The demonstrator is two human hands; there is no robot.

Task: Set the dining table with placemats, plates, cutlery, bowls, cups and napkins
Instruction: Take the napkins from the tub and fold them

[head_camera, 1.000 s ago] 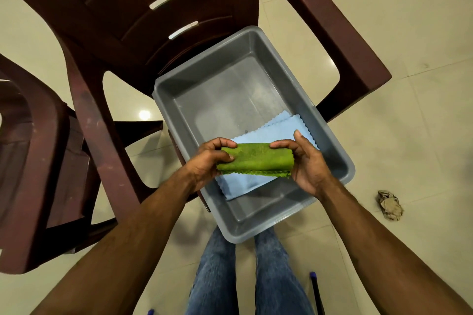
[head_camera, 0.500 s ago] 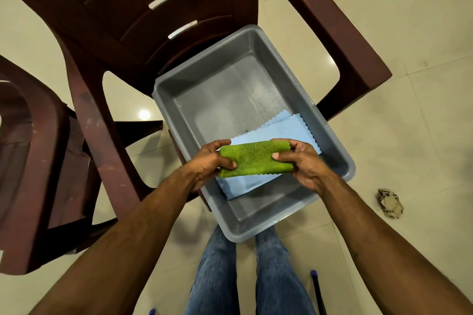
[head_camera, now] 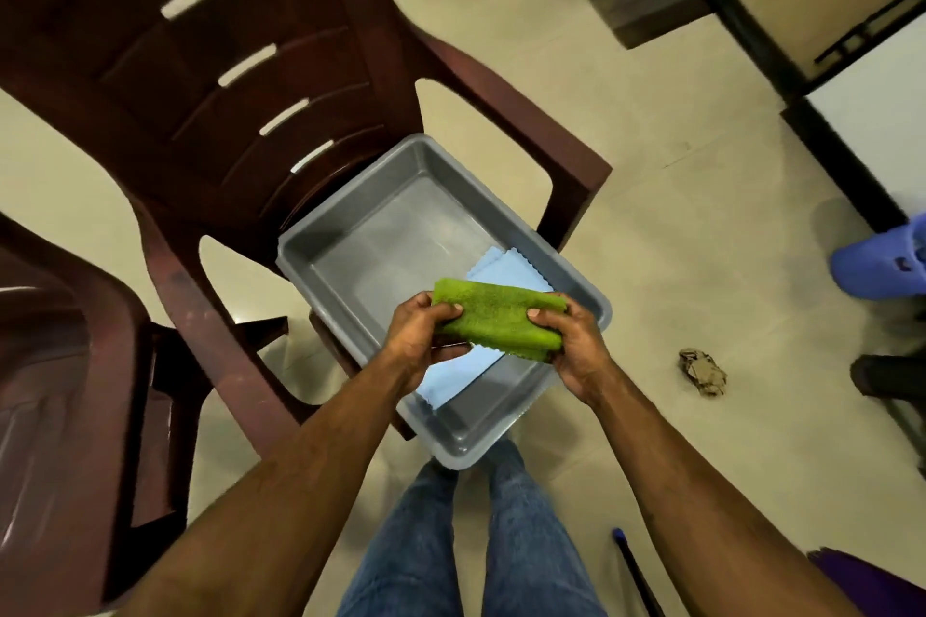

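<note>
Both forearms enter from the bottom corners of the frame and converge at centre, bare, elbows out, wrists bent slightly inward.

Left hand [head_camera: 420, 341]: fingers curled over the left end of the green cloth [head_camera: 496, 320], thumb on top, clamped on it. Right hand [head_camera: 576, 346]: wrapped round the right end, thumb pressed on the top face, also clamped on it. The hands sit apart, one at each end, with the cloth spanning between them.

The cloth is folded or rolled into a thick bar, tilted a little, left end higher in the frame. It is held in the air above the near right part of the grey tub [head_camera: 351, 236], not touching it.

Counts:
- 1 green cloth, in the hands.
- blue cloth [head_camera: 506, 268]: flat on the tub floor at centre frame, zigzag edges. Two offset edges show at its far end; cannot tell whether that is two cloths or one folded.
- 1 grey tub, resting on the seat of a chair [head_camera: 210, 65], near end overhanging the person's jeans [head_camera: 416, 546].
- 2 maroon plastic chairs: one upper left, second chair [head_camera: 60, 366] at left edge.
- 1 crumpled paper [head_camera: 701, 372] on the floor, right of centre.
- 1 blue shoe [head_camera: 874, 266] at right edge, blurred.
</note>
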